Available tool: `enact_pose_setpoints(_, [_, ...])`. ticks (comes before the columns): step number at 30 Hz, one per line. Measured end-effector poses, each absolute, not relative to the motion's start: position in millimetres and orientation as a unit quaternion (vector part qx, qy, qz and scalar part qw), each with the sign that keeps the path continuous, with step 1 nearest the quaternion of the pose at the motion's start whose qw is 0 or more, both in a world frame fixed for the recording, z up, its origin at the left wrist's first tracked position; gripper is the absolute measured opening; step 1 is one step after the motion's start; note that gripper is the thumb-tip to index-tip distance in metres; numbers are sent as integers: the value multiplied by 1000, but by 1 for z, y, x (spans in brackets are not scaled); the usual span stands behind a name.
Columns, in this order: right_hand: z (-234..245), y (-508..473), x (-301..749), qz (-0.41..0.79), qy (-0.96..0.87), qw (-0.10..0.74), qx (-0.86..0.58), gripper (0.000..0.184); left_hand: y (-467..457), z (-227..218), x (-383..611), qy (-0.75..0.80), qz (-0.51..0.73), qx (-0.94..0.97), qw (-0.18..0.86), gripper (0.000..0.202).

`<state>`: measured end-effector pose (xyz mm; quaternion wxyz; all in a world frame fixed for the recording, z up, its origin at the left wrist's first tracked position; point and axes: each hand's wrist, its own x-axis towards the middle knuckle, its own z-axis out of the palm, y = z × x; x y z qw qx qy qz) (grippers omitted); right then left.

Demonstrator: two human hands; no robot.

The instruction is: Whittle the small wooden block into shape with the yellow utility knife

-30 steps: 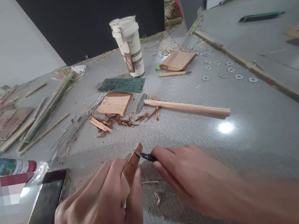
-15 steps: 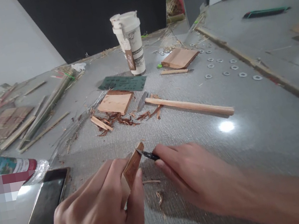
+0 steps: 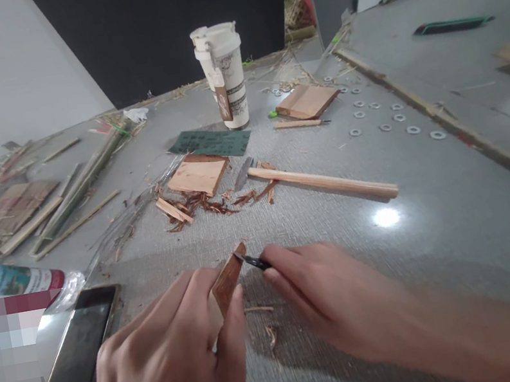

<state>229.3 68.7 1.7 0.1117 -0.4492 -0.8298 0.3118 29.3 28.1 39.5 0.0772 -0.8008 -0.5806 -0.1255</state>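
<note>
My left hand (image 3: pixel 171 361) is closed around a small piece of wood (image 3: pixel 227 281), held tilted with its reddish-brown edge facing up. My right hand (image 3: pixel 322 287) grips a knife (image 3: pixel 256 261) with a black handle; most of the handle is hidden in the fist. The short blade touches the wood near its far end. Beneath the hands, a thin wood strip (image 3: pixel 259 309) and a curled shaving (image 3: pixel 271 337) lie on the grey table (image 3: pixel 362 362).
Ahead lie a wood block (image 3: pixel 198 175), bark shavings (image 3: pixel 203 207), a hammer (image 3: pixel 322 182) and green sandpaper (image 3: pixel 210 143). A lidded cup (image 3: pixel 230 78) stands behind. Washers (image 3: pixel 399 118) and another wood block (image 3: pixel 307 100) are right; a phone (image 3: pixel 85 363) and plastic bottle (image 3: pixel 20 280) are left.
The knife and the wood stay in nearly the same position, the blade still against the wood's far end. The view has shifted very slightly.
</note>
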Motion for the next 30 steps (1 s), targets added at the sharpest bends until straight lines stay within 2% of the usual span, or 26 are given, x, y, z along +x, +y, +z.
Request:
enact_pose_setpoints(7, [-7,72,231,271,-830,73,-481,26,24,40,30,-575,-121,-807,66,22])
enact_pose_setpoints(11, [-8,73,236,275,-825,79,-488,27,25,40,28,-586,-128,-799,27,25])
enact_pose_setpoints(14, [-9,83,240,327,-781,140,-513,35,36,37,25,-627,-218,-745,-66,22])
enact_pose_setpoints(17, [-11,96,244,419,-693,251,-530,41,52,27,24,-647,-333,-640,-246,27])
enact_pose_setpoints(20, [-14,104,246,520,-607,323,-506,36,63,14,27,-643,-427,-481,-416,40])
enact_pose_setpoints(22, [-15,105,246,591,-565,330,-472,30,66,8,31,-611,-463,-405,-498,47])
enact_pose_setpoints(25, [-17,104,245,670,-516,315,-432,29,63,5,37,-568,-487,-381,-543,51])
enact_pose_setpoints(30, [-22,101,245,719,-478,306,-401,32,61,2,36,-532,-481,-407,-565,42])
